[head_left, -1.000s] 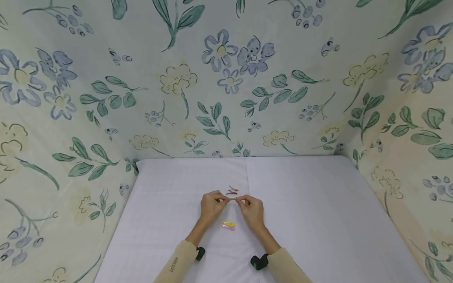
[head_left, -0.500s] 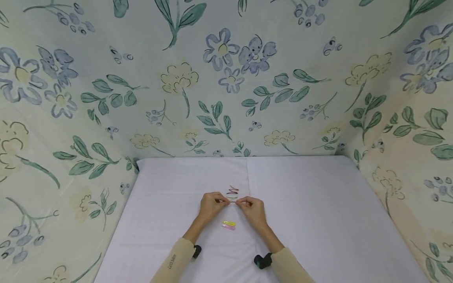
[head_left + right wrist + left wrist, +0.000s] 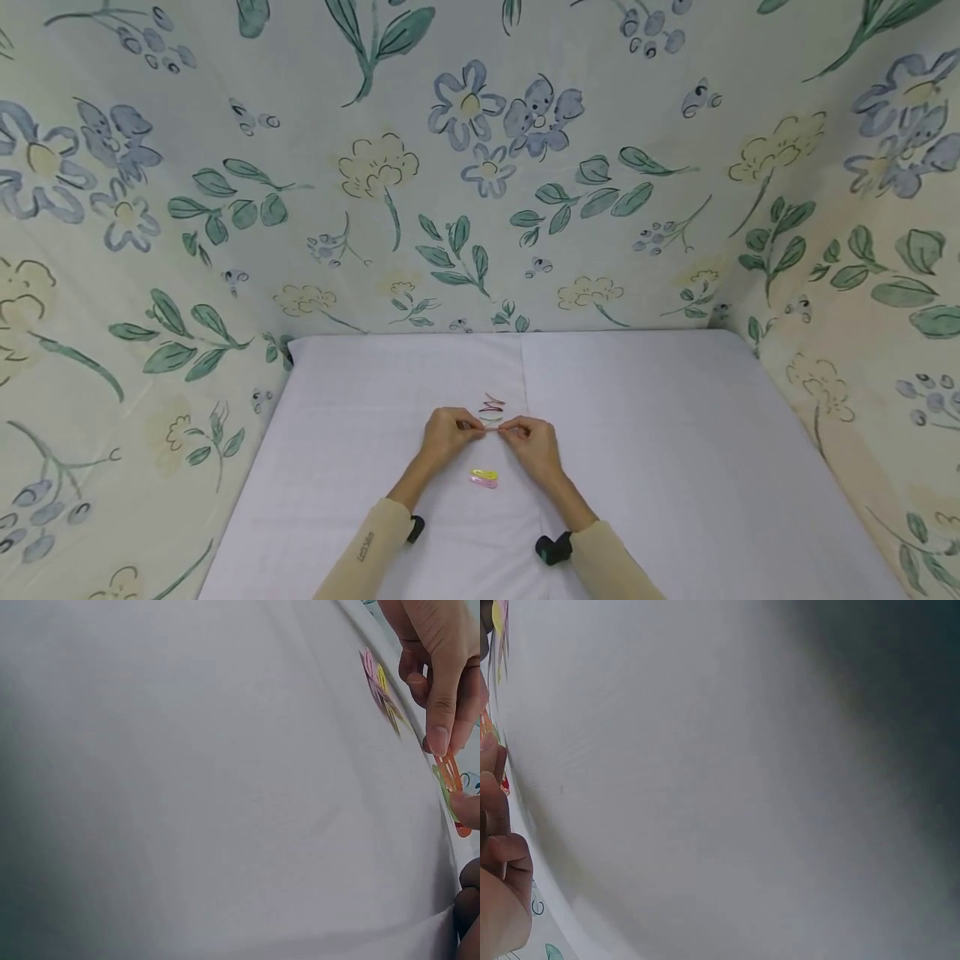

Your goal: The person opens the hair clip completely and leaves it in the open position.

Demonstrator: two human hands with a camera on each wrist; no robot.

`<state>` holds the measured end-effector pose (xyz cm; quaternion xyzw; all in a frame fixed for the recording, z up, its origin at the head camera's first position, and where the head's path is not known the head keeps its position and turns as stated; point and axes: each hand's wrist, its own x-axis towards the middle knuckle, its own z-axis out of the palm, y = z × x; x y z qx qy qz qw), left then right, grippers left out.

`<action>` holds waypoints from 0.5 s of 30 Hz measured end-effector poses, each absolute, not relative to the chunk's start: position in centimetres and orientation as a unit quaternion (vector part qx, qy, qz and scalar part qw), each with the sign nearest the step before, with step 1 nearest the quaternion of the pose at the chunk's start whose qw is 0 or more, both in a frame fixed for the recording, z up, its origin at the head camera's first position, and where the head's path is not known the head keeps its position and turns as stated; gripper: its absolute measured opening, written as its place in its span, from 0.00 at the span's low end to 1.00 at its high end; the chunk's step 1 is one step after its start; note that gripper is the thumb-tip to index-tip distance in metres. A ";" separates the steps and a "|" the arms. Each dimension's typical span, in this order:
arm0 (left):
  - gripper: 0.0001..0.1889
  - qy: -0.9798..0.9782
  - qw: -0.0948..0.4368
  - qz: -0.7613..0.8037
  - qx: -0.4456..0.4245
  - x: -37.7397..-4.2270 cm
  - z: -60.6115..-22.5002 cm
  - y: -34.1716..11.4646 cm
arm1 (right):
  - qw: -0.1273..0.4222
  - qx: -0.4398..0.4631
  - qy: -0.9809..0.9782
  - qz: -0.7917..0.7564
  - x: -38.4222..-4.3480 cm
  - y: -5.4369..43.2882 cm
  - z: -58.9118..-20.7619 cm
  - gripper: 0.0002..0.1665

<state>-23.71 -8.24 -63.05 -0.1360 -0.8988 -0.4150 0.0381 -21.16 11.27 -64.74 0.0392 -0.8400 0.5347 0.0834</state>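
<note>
An orange snap hair clip (image 3: 448, 774) spans the small gap between both hands. My left hand (image 3: 447, 435) pinches its left end between thumb and fingertips, and the right hand (image 3: 536, 442) pinches the other end. Just past the fingertips lies a green hair clip (image 3: 491, 419), partly behind the orange one in the right wrist view. Farther back, a dark red clip (image 3: 491, 407) and thin reddish-brown pieces (image 3: 494, 398) form a column on the white cloth. The left wrist view catches only part of the left hand (image 3: 506, 855) at its edge.
Nearer the body, a yellow hair clip (image 3: 484, 474) and a pink hair clip (image 3: 483, 482) lie side by side between the forearms. A white cloth (image 3: 637, 433) covers the table. Flower-printed fabric (image 3: 465, 208) rises behind it and at both sides.
Both hands have shifted slightly toward the body with the clip between them, then stayed nearly still. The green clip now shows beyond the fingertips. The yellow and pink clips have not moved.
</note>
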 end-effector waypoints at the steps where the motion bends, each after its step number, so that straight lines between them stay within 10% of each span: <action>1: 0.04 -0.900 0.039 -0.413 -0.135 -23.7 -63.1 -8.2 | 0.083 0.039 -0.843 0.531 -21.2 11.3 -64.7 0.04; 15: 0.05 -0.903 0.053 -0.402 -0.146 -23.8 -62.9 -8.1 | 0.081 0.049 -0.872 0.481 -21.5 11.2 -64.5 0.07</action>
